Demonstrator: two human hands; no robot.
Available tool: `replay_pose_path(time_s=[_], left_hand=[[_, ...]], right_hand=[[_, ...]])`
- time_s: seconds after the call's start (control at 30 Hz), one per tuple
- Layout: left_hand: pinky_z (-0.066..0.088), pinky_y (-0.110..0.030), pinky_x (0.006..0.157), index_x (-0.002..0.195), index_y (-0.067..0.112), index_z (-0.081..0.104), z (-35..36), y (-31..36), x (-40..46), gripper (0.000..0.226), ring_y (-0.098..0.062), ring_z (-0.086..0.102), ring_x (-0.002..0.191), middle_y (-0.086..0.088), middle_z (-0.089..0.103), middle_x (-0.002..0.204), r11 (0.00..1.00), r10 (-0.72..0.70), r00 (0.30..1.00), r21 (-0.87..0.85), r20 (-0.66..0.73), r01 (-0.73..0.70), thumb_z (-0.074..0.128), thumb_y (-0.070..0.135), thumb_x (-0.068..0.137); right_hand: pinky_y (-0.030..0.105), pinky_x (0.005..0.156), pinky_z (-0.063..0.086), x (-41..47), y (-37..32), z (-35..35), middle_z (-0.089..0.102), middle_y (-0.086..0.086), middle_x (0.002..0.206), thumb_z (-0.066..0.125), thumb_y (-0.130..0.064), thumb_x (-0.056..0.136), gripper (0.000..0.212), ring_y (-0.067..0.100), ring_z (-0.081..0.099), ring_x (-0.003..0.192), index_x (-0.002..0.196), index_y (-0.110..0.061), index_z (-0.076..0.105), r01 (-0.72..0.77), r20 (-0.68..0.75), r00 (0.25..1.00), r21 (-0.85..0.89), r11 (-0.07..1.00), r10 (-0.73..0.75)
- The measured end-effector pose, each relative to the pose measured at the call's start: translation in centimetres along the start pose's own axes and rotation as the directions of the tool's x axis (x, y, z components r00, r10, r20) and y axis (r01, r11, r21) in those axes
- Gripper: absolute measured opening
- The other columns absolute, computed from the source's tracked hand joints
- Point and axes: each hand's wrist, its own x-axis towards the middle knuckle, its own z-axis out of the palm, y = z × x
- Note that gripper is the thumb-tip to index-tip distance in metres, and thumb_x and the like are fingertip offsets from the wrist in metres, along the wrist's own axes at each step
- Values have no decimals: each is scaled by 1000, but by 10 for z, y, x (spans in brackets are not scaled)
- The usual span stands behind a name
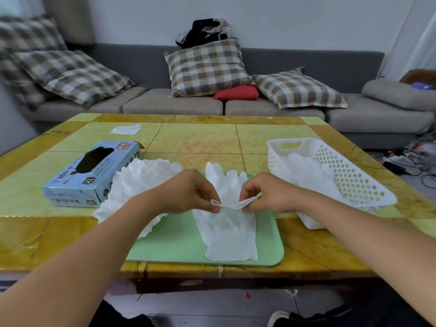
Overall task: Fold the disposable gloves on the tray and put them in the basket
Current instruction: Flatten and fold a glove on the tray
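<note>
White glove (227,228) on the green tray (179,246) — both hands (188,192) (266,194) pinch its raised edge.

1. We see a bright room in soft, even daylight, with the strongest light at the pale curtain (424,41) on the right edge.
2. We find only faint shadows, such as a thin one under the mint-green plastic tray (179,244).
3. We notice glossy sheen on the yellow-green marble-patterned table (195,138), brightest along its near edge.
4. We see wide-angle bending: the grey fabric sofa (306,60) curves, and the forearms swell towards the bottom corners.
5. We find the checked cushions (205,67) softly blurred.
</note>
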Motion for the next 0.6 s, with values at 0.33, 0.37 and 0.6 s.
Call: replay_pose_path(time_s=[0.33,0.37,0.6], left_hand=[[53,-21,76,84,18,82,4,3,-7,10,-4,69,72,10,77,77,1000,-23,976,-6,216,25,87,16,76],[52,-18,74,85,18,82,5,3,-8,10,-1,68,71,12,76,76,999,-36,969,8,245,35,87,16,76],[54,-23,87,92,27,81,9,0,-9,21,1,69,85,17,76,85,985,-130,911,157,391,73,89,29,74]], right_hand=[[38,82,58,-10,-19,1,75,-5,84,80,-12,81,8,14,69,81,86,-17,77,85,239,970,-152,985,-47],[37,81,57,-10,-21,1,75,-4,83,80,-13,81,8,14,69,80,86,-18,77,88,268,962,-159,983,-43],[20,71,52,-12,-27,6,68,-16,76,87,-23,79,23,-2,61,69,98,-16,76,41,464,882,-249,968,82]])
